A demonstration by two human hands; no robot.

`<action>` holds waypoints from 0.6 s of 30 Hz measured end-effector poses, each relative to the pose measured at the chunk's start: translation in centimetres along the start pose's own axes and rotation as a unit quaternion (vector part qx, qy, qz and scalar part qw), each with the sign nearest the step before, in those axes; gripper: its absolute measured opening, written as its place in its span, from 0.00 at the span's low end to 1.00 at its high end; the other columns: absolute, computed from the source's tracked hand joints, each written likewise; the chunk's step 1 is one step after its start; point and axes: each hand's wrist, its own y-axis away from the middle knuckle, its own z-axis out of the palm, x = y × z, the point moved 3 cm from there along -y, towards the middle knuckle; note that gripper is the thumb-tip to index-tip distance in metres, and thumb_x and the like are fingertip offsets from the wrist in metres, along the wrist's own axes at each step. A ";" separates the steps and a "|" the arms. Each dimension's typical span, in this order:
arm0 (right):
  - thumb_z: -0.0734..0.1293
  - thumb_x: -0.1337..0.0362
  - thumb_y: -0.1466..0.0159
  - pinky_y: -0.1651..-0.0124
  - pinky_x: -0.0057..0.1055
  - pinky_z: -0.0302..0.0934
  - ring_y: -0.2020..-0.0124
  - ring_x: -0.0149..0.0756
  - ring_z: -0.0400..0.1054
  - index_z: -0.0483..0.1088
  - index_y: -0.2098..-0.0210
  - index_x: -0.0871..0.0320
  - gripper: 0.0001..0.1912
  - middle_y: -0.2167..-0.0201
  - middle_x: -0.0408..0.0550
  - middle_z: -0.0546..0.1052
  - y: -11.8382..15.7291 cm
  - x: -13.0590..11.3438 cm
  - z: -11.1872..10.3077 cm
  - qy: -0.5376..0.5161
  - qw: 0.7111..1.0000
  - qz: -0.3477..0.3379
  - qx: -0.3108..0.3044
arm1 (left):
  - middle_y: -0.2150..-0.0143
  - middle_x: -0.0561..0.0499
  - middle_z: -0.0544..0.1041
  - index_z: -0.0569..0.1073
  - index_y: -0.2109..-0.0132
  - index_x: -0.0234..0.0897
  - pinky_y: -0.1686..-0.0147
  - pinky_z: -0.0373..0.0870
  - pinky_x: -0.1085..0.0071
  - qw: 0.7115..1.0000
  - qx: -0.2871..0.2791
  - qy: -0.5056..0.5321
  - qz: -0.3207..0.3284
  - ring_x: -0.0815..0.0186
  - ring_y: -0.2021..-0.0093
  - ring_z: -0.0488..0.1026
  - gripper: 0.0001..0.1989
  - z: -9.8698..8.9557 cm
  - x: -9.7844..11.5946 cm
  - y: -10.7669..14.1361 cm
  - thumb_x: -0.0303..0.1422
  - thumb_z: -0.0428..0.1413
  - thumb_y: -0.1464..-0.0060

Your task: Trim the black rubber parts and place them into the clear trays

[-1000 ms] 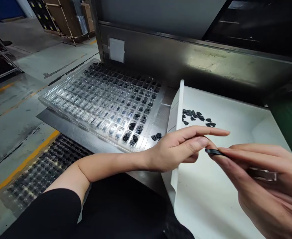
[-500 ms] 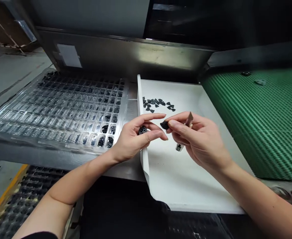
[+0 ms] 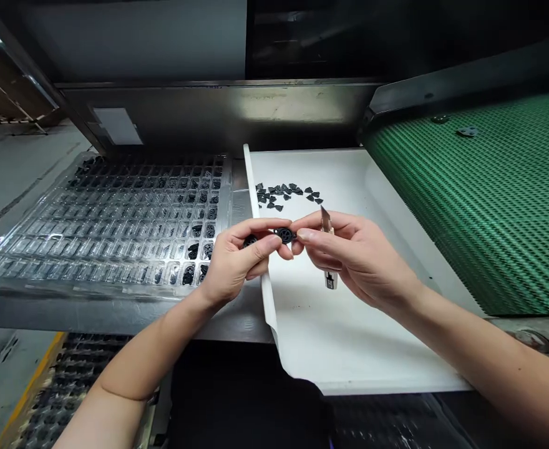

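Note:
A small round black plastic part (image 3: pixel 284 235) with a spoked face is pinched between both hands over the white tray (image 3: pixel 330 368). My left hand (image 3: pixel 239 255) grips its left side with thumb and fingertips, and a second black spoked part (image 3: pixel 250 240) sits tucked in that palm. On the other side, my right hand (image 3: pixel 344 246) holds the part's right edge with thumb and forefinger. A utility knife (image 3: pixel 330 279) is also kept in the right hand, blade pointing up. Small black offcuts (image 3: pixel 281 190) lie scattered in the tray's far left.
To the left lies a clear compartment tray (image 3: pixel 115 237), with black parts in many pockets. A green conveyor belt (image 3: pixel 471 199) runs on the right, carrying two small pieces at its far end. Behind stands a metal machine panel (image 3: pixel 284 115). Another filled tray (image 3: pixel 68 386) is lower left.
My hands have come together: the black part in my right fingers now meets the left fingertips, its spoked face showing. The left fingers have closed on it. The camera view has shifted slightly.

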 end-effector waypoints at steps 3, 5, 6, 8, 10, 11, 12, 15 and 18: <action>0.85 0.49 0.36 0.74 0.29 0.42 0.76 0.24 0.51 0.84 0.58 0.59 0.21 0.70 0.46 0.77 -0.1 0.1 -0.1 0.021 1.000 -0.011 0.010 | 0.66 0.48 0.86 0.90 0.45 0.40 0.84 0.45 0.78 1.000 0.003 0.012 -0.006 0.81 0.84 0.53 0.17 -0.2 0.1 -0.2 0.41 0.76 0.37; 0.85 0.47 0.37 0.74 0.29 0.42 0.76 0.24 0.51 0.83 0.62 0.60 0.22 0.72 0.44 0.74 -0.1 0.1 -0.1 0.036 0.999 -0.013 0.016 | 0.65 0.48 0.86 0.89 0.45 0.40 0.84 0.45 0.78 1.000 0.000 0.012 -0.005 0.81 0.84 0.54 0.16 -0.2 0.2 -0.2 0.40 0.76 0.36; 0.85 0.46 0.38 0.74 0.29 0.42 0.76 0.25 0.51 0.82 0.63 0.60 0.23 0.73 0.43 0.72 -0.1 0.2 -0.1 0.042 0.999 -0.014 0.019 | 0.65 0.48 0.86 0.89 0.45 0.40 0.84 0.46 0.78 1.000 0.000 0.010 -0.004 0.81 0.84 0.55 0.16 -0.2 0.2 -0.2 0.40 0.76 0.36; 0.85 0.46 0.37 0.74 0.30 0.42 0.75 0.26 0.51 0.82 0.63 0.59 0.23 0.74 0.43 0.71 -0.2 0.2 -0.1 0.052 0.998 -0.017 0.022 | 0.65 0.48 0.86 0.88 0.45 0.39 0.84 0.47 0.77 1.000 0.001 0.001 0.000 0.80 0.84 0.56 0.18 -0.2 0.2 -0.1 0.41 0.76 0.37; 0.84 0.46 0.36 0.74 0.30 0.43 0.75 0.26 0.52 0.81 0.63 0.59 0.22 0.73 0.43 0.72 -0.2 0.2 -0.1 0.062 0.997 -0.023 0.026 | 0.65 0.48 0.86 0.87 0.45 0.38 0.85 0.47 0.77 1.000 -0.008 -0.004 0.003 0.80 0.85 0.56 0.19 -0.2 0.3 -0.1 0.42 0.76 0.37; 0.83 0.47 0.35 0.73 0.30 0.44 0.75 0.27 0.52 0.81 0.63 0.58 0.21 0.73 0.43 0.72 -0.1 0.2 -0.1 0.068 0.997 -0.027 0.028 | 0.65 0.48 0.87 0.87 0.45 0.37 0.85 0.47 0.76 1.000 -0.018 -0.003 0.006 0.80 0.85 0.56 0.19 -0.1 0.3 -0.2 0.43 0.75 0.36; 0.82 0.48 0.34 0.73 0.30 0.44 0.75 0.27 0.52 0.81 0.63 0.58 0.19 0.73 0.43 0.72 0.0 0.1 -0.1 0.078 0.996 -0.034 0.033 | 0.64 0.47 0.87 0.86 0.45 0.37 0.85 0.47 0.76 1.000 -0.027 -0.001 0.008 0.80 0.85 0.56 0.19 0.0 0.3 -0.2 0.44 0.73 0.34; 0.79 0.53 0.32 0.71 0.31 0.49 0.73 0.29 0.55 0.81 0.64 0.57 0.14 0.72 0.44 0.73 0.3 -0.3 -0.1 0.140 0.987 -0.070 0.042 | 0.66 0.46 0.86 0.85 0.45 0.36 0.84 0.45 0.76 0.999 -0.030 0.003 0.013 0.79 0.85 0.55 0.21 0.0 0.5 -0.4 0.49 0.69 0.29; 0.76 0.56 0.30 0.69 0.32 0.52 0.71 0.32 0.60 0.81 0.64 0.56 0.11 0.70 0.45 0.76 0.4 -0.6 -0.2 0.210 0.969 -0.125 0.032 | 0.69 0.47 0.84 0.84 0.48 0.34 0.84 0.43 0.77 1.000 -0.017 -0.016 -0.001 0.80 0.85 0.54 0.25 -0.3 0.6 -0.8 0.54 0.68 0.30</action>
